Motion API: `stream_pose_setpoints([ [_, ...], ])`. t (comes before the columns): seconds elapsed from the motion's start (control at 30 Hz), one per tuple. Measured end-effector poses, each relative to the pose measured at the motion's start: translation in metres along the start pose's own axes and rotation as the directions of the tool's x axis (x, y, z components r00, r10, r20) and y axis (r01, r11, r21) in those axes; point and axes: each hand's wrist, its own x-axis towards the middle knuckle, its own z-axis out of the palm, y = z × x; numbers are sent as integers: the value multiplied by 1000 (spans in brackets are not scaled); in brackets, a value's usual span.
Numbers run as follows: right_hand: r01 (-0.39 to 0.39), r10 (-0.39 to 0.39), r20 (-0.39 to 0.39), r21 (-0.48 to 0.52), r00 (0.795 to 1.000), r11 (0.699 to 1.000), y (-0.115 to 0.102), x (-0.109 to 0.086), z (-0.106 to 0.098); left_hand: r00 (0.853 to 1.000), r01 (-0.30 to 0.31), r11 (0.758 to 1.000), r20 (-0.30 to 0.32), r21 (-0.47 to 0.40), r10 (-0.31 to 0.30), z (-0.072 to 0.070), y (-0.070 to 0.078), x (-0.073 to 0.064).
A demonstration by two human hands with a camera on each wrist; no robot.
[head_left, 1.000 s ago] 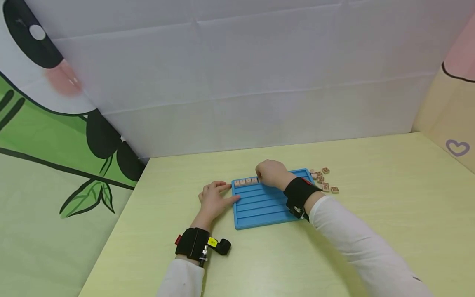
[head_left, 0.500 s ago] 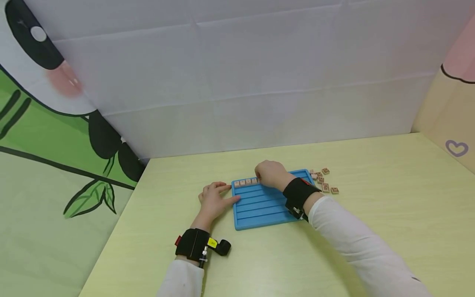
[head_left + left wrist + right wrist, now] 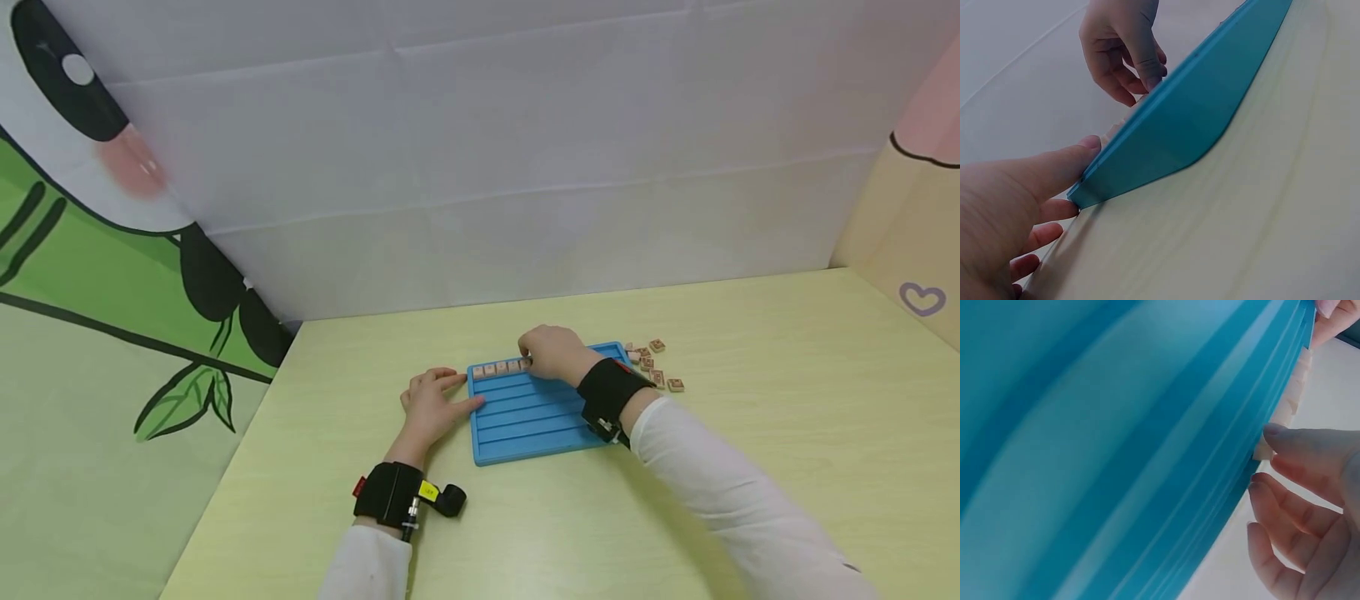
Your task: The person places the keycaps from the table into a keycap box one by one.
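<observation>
A blue ridged tray [image 3: 525, 417] lies on the table in the head view, with a row of small wooden tiles [image 3: 501, 367] along its far groove. My left hand [image 3: 433, 406] rests against the tray's left end, fingers spread. In the left wrist view its thumb [image 3: 1075, 162] touches the upper rim, and its index finger is at the corner. My right hand [image 3: 553, 352] is over the far groove, at the right end of the row. The right wrist view shows its thumb and index finger pinching a wooden tile [image 3: 1262, 451]; its other fingers are loosely curled.
Several loose wooden tiles [image 3: 657, 377] lie beside the tray's right end, partly behind the right wrist strap [image 3: 611, 387]. The pale table [image 3: 750, 417] meets a white backdrop [image 3: 525, 208] behind the tray. A printed cloth [image 3: 97, 375] hangs at the left.
My right hand has shifted slightly to the right along the far groove, so more of the tile row shows in the head view. My left hand and the tray stay in place.
</observation>
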Motion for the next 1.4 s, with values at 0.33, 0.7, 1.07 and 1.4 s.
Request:
stream_pose_setpoints([
  [0.33,-5,4,44,26,999,1000,15,-16,-18,1000,-5,1000,2,14,5,-1,-1,1],
  [0.7,1,-6,43,120,999,993,37,-37,-39,1000,-1,1000,7,10,1,-1,-2,2],
  [1.07,-49,45,27,182,999,982,72,-58,-43,1000,0,1000,6,14,-1,-1,-2,1],
  [1.4,-106,94,72,185,993,977,101,-78,-46,1000,0,1000,2,18,0,-3,-6,1],
])
